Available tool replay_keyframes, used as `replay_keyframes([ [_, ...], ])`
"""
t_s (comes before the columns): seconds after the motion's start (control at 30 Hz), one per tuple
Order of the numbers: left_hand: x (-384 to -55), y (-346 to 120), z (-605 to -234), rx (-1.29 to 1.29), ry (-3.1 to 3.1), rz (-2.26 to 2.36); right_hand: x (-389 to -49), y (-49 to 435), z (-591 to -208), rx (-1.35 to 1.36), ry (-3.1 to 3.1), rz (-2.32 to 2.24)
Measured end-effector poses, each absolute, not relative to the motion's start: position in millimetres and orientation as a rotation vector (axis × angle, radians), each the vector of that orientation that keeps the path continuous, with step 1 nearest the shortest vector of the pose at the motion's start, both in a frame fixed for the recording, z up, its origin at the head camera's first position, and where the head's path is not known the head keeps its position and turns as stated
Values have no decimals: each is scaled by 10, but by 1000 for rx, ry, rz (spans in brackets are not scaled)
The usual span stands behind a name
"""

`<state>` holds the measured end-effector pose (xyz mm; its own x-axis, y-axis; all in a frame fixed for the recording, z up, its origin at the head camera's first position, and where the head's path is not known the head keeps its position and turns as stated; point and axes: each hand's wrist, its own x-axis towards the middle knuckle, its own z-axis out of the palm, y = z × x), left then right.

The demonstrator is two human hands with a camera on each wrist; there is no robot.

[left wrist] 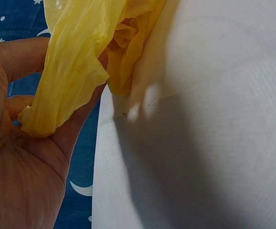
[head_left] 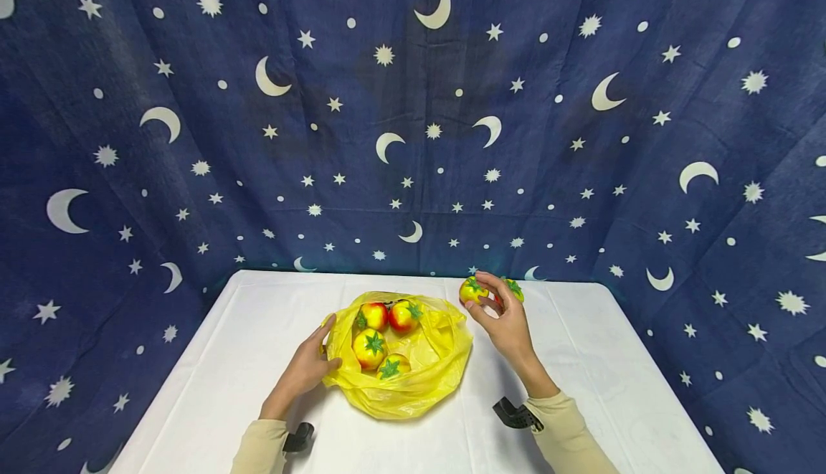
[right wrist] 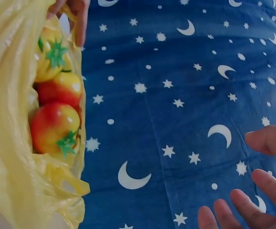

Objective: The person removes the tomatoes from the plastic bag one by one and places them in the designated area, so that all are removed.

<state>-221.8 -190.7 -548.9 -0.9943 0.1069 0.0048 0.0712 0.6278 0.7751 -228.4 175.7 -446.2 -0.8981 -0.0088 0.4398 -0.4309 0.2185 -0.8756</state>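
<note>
On the near side of the yellow plastic bag (head_left: 413,401) are 2 beige sleeves (head_left: 259,447) and 2 black wrist mounts (head_left: 300,437), 1 pair per side. The left hand (head_left: 305,368), at the bag's left edge, pinches a fold of its plastic between thumb and fingers. The right hand (head_left: 510,325), to the right of the bag, has its thumb and fingers spread wide and grips nothing; whether it touches a fruit I cannot tell. There is 1 bag, its mouth facing up, and 4 red-and-yellow fruits (head_left: 370,349) with green star-shaped leaves show inside it: 2 towards its near left side, 2 next to each other at its back. Beyond its back right edge lie 2 loose fruits (head_left: 473,290), partly behind the right hand. Under the bag spreads 1 white-covered table (head_left: 594,366); farthest behind it hangs a dark blue curtain (head_left: 348,11) patterned with pale moons, stars and dots.
</note>
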Motion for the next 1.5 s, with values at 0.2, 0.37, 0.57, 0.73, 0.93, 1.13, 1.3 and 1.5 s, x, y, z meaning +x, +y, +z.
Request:
replay_keyframes([
  [0.2,-2215,-1899,-5484,159,2815,1317,-2230,1635,-4517,475,-2172,1640],
  [0.37,-2211,-1892,-5472,154,2815,1310,-2102,1502,-4402,507,-2215,1642],
  [0.57,-2202,-1885,-5457,142,2812,1301,-2000,1366,-4351,507,-2287,1703],
  [0.73,-2205,-1883,-5467,138,2811,1304,-2019,1288,-4470,504,-2345,1730],
  [0.93,-2208,-1884,-5480,125,2807,1302,-2141,1229,-4805,504,-2396,1755],
  [1.13,-2205,-1886,-5475,127,2821,1287,-2171,1157,-4967,553,-2423,1783],
  [1.3,-2206,-1882,-5469,121,2819,1277,-2181,1074,-5075,574,-2484,1808],
  [1.5,-2195,-1884,-5469,116,2810,1275,-2178,985,-5193,584,-2558,1833],
])
